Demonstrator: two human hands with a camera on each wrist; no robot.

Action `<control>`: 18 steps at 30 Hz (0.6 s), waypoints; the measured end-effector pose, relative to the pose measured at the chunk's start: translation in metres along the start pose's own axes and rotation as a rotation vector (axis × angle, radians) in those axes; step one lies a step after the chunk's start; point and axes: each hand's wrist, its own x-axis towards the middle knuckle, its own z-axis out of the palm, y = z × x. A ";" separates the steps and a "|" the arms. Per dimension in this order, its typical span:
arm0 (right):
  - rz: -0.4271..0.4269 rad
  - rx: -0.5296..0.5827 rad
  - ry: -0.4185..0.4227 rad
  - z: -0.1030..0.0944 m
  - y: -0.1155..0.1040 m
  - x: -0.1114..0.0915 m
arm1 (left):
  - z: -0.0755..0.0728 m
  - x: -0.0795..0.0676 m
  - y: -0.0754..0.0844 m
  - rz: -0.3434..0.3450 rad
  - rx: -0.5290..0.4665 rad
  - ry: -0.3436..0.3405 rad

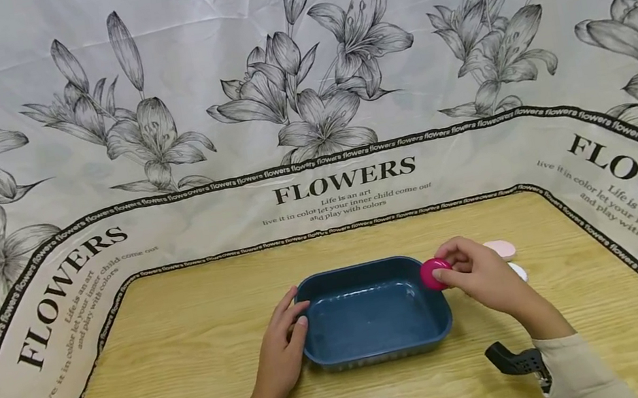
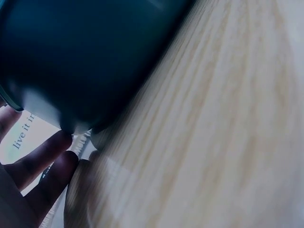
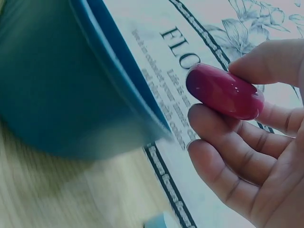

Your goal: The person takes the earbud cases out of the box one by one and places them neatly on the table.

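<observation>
A deep blue rectangular plastic basin (image 1: 368, 319) with rounded corners stands on the table, nothing inside it. At its left end, my left hand (image 1: 282, 345) touches the rim and side; in the left wrist view, fairly straight fingers (image 2: 35, 164) meet the outer wall. My right hand (image 1: 481, 274) pinches a glossy magenta rounded disc (image 1: 435, 274) between thumb and fingers by the basin's right rim. The right wrist view shows the disc (image 3: 225, 91) edge-on, thick and smooth, apart from the basin wall (image 3: 61, 85). What kind of thing it is, I cannot tell.
Behind the right hand lie a pale pink oval piece (image 1: 501, 248) and a white one (image 1: 518, 271), partly hidden. The wooden table (image 1: 182, 357) is bordered at the back and sides by a flower-printed cloth (image 1: 349, 194).
</observation>
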 end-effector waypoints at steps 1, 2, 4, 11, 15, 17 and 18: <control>0.005 0.005 0.001 -0.002 0.001 -0.001 | -0.001 0.000 0.000 0.004 0.000 0.004; 0.017 0.015 0.002 -0.004 0.002 -0.002 | -0.001 -0.001 0.000 0.007 0.003 0.007; 0.023 0.026 0.002 -0.009 0.003 -0.004 | -0.002 -0.001 0.000 0.011 0.004 0.012; 0.023 -0.082 0.051 -0.026 0.012 -0.016 | -0.001 -0.003 -0.003 0.015 0.001 0.009; 0.046 -0.074 0.049 -0.037 0.018 -0.021 | 0.001 -0.002 -0.002 0.005 0.007 0.004; 0.045 -0.060 0.062 -0.043 0.022 -0.021 | 0.001 -0.001 -0.002 0.003 0.007 0.001; 0.043 -0.055 0.072 -0.045 0.024 -0.021 | 0.002 0.001 -0.002 0.005 0.008 0.000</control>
